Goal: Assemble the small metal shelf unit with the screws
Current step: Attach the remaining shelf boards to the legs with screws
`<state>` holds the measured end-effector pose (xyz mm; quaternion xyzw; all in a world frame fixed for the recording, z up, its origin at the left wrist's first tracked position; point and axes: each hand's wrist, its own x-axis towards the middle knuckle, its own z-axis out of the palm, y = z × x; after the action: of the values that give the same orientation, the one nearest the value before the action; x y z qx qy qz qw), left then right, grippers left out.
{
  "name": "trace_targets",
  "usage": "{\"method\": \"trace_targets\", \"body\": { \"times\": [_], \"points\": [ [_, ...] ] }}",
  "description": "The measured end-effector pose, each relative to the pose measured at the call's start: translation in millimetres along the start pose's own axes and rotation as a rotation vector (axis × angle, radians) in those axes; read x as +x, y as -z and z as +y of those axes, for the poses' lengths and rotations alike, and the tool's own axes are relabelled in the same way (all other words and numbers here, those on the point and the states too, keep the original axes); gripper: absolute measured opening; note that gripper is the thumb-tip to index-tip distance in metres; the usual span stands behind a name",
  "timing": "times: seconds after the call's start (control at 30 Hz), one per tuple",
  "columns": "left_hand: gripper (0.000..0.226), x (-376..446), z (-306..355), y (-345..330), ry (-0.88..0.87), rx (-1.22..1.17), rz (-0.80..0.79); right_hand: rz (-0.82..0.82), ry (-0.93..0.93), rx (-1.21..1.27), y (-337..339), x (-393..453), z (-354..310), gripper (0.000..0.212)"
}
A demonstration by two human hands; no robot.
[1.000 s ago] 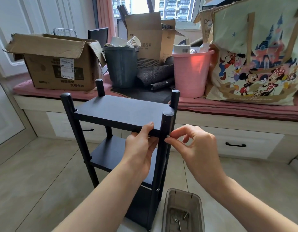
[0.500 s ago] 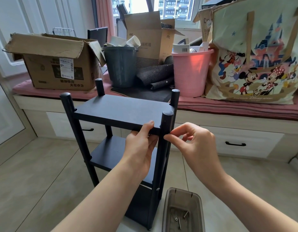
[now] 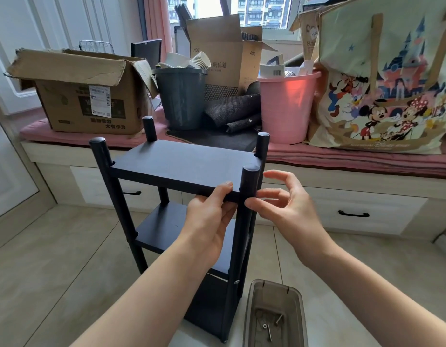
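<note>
Two hands: left hand (image 3: 208, 216) grips top shelf (image 3: 184, 169) edge; right hand (image 3: 289, 209) thumb and forefinger pinch at front post (image 3: 247, 196)

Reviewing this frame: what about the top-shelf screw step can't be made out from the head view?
- Whether a screw sits between the right hand's thumb and forefinger: the near-right post and the fingers cover the spot.
- The screw hole at the top shelf corner: hidden behind that post.
- The left hand's fingers under the shelf: hidden by its edge.
- The count of screws in the clear box: small, and cut off by the bottom edge.
</note>
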<state>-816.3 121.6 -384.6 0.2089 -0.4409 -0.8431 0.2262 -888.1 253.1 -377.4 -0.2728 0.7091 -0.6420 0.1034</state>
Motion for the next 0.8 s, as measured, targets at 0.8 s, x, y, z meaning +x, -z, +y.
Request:
{"method": "trace_targets", "body": {
  "times": [0.8],
  "points": [
    [0.021, -31.7, 46.7, 34.3, -0.958, 1.249, 0.164, -0.250, -0.101, 0.395, -2.4, 14.8, 0.4, 0.056]
  ]
}}
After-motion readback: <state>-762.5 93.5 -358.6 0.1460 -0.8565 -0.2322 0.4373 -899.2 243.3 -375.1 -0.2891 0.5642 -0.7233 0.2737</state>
